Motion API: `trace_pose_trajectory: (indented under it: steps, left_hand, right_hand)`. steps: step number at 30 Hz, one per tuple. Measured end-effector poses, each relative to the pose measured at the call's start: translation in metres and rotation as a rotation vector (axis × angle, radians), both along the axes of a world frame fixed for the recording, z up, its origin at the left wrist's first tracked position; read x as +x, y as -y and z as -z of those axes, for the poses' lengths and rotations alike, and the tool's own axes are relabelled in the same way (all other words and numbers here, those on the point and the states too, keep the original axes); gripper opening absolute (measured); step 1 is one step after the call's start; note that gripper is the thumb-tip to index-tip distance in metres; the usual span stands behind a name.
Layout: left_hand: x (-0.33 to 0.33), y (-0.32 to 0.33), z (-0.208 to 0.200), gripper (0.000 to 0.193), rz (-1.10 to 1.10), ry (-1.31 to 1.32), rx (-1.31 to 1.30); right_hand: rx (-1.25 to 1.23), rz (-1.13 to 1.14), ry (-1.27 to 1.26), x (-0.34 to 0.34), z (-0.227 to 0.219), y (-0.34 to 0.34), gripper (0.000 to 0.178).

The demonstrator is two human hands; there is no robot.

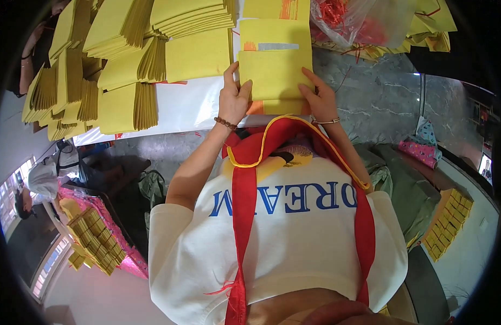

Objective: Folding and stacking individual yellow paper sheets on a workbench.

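A flat piece of yellow joss paper (275, 75) lies at the table's near edge, between my hands. My left hand (233, 98) grips its left edge, with the thumb on top and the index finger pointing away along the side. On the right edge, my right hand (320, 98) holds it with thumb and index finger, the other fingers curled beneath. Just beyond is another yellow sheet (275, 30) bearing a silver strip (278, 46) and an orange patch. More yellow and orange paper shows under the near edge of the held piece.
Fanned stacks of folded yellow paper (193, 53) cover the table's left side. A clear plastic bag (342, 19) with red strands sits at the far right. A person in a white shirt (47, 176) is at the left, near piled yellow bundles (96, 238). More bundles (448, 225) stand at the right.
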State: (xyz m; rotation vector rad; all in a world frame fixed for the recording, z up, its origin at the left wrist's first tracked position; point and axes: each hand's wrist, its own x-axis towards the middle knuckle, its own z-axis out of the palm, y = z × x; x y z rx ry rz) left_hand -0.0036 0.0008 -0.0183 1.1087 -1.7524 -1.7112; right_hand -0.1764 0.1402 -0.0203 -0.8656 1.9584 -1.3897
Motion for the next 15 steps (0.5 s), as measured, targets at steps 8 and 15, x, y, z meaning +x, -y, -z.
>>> trace_pose_trajectory:
  steps: [8, 15]
  left_hand:
    - [-0.003, 0.004, -0.011, 0.053, 0.004, 0.107, -0.077]
    - [-0.003, 0.013, -0.049, 0.046, 0.093, 0.342, -0.758]
  right_hand:
    - [0.066, 0.029, -0.058, 0.001, -0.003, 0.007, 0.041]
    - [0.069, 0.05, -0.017, -0.002, 0.008, 0.006, 0.042]
